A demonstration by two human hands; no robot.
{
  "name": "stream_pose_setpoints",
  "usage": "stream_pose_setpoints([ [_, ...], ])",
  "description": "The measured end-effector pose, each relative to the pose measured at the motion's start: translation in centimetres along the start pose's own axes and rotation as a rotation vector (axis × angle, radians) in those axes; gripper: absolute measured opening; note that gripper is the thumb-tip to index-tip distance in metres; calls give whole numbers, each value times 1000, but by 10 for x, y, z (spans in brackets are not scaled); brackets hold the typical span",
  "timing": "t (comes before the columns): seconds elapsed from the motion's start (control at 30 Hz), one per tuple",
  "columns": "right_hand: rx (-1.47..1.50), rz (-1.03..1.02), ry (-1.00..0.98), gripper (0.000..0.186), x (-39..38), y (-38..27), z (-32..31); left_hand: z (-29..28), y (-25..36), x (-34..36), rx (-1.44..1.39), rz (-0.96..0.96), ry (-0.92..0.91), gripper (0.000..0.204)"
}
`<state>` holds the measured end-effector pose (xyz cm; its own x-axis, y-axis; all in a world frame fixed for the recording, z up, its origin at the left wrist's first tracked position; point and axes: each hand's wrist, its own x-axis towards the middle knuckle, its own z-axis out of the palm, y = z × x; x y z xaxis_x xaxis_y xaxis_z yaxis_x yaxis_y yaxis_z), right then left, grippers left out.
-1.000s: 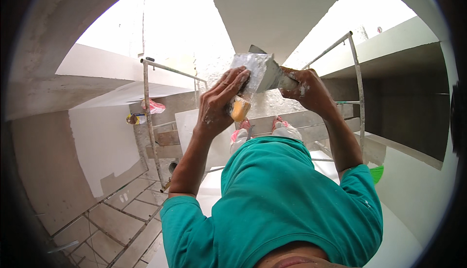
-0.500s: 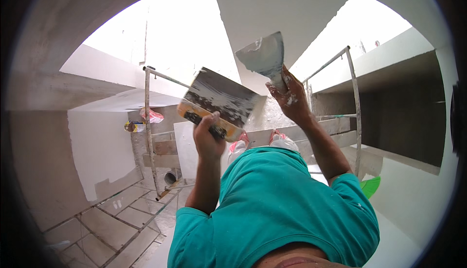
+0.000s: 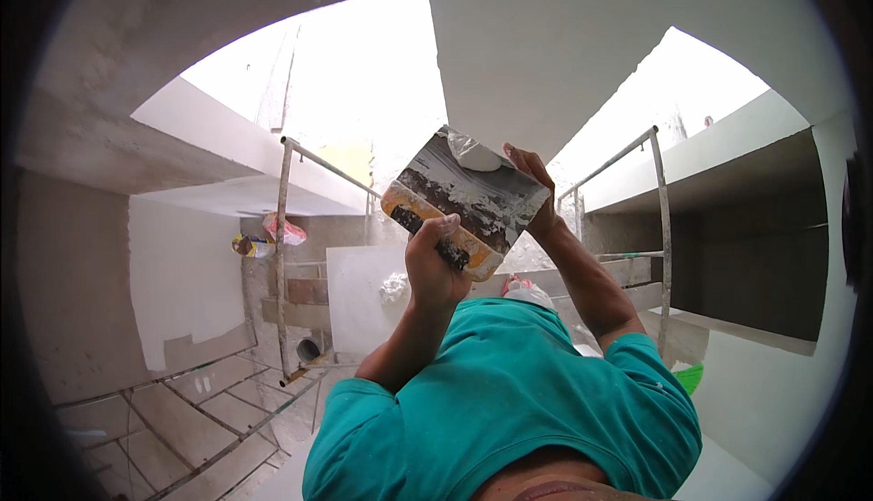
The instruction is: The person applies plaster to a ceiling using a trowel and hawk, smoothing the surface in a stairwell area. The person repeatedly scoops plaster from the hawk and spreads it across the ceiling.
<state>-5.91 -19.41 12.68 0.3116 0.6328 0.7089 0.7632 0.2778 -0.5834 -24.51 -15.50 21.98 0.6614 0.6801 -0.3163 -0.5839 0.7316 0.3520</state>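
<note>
My left hand (image 3: pixel 436 265) is closed around the yellow-orange handle of a wide plastering blade (image 3: pixel 482 194), tilted in front of my chest. Streaks of white plaster cover its dark metal face, and a thicker white lump of plaster (image 3: pixel 475 153) sits along its far edge. My right hand (image 3: pixel 543 194) is at the blade's right end, partly behind it, with fingers bent. The putty knife it grips is hidden behind the wide blade, so I cannot tell whether the two tools touch.
Metal scaffold rails rise on the left (image 3: pixel 284 255) and right (image 3: pixel 662 228). A white board (image 3: pixel 355 305) with a plaster lump (image 3: pixel 394 288) lies below left. A pipe end (image 3: pixel 309 349) and colourful bags (image 3: pixel 286 230) are farther left. A dark recess (image 3: pixel 750 233) opens at right.
The putty knife, raised in my right hand before, has come down behind the wide blade. My left hand has moved the blade rightward. A white plaster lump now shows on its far edge.
</note>
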Motion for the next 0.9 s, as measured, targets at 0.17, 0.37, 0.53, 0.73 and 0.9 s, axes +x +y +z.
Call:
stream_pose_setpoints([
  [0.17, -166, 37, -67, 61, -22, 33, -14, 11, 15, 11, 4, 116, -84, 38],
  [0.37, -263, 393, -144, 60, -103, 52, -21, 51, 104, 69, 294, 622, -187, 42],
  [0.53, -328, 608, -199, 60, -158, 59, -56, 201, 243, 108, 662, 1202, -256, 33],
  [0.73, -374, 775, -148, 53, -193, 34, -73, 412, 410, 102, 1503, 2438, 71, 25],
  [0.9, -429, 1034, -215, 48, -318, 108, -63, 512, 448, 113, 1354, 2937, -258, 52],
])
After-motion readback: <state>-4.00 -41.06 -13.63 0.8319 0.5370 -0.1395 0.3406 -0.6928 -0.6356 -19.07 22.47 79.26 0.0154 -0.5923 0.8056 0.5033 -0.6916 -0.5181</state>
